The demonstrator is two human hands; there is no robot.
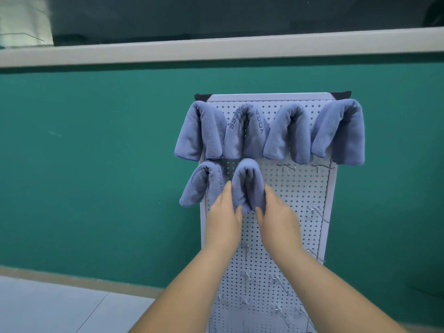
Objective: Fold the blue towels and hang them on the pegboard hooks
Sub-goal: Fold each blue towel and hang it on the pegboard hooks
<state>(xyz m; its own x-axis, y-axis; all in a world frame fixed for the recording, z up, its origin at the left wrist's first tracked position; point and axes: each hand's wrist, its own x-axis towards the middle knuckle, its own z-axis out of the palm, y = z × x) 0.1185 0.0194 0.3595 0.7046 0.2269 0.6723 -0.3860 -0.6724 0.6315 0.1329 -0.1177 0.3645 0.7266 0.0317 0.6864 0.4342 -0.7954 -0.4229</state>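
A white pegboard [298, 188] leans against a green wall. Several folded blue towels hang over hooks along its top row [288, 133]. In the second row one folded towel [199, 186] hangs at the left edge, and beside it a second folded blue towel [247, 181] is draped over a hook. My left hand [224, 217] holds this towel's left side and my right hand [276, 217] holds its right side, both thumbs pressed against its lower end. The hook under the towel is hidden.
Bare metal hooks [286, 167] stick out of the pegboard to the right of the held towel and in rows further down [247, 251]. A grey window sill [216, 49] runs above the green wall. Pale floor tiles [48, 306] lie at lower left.
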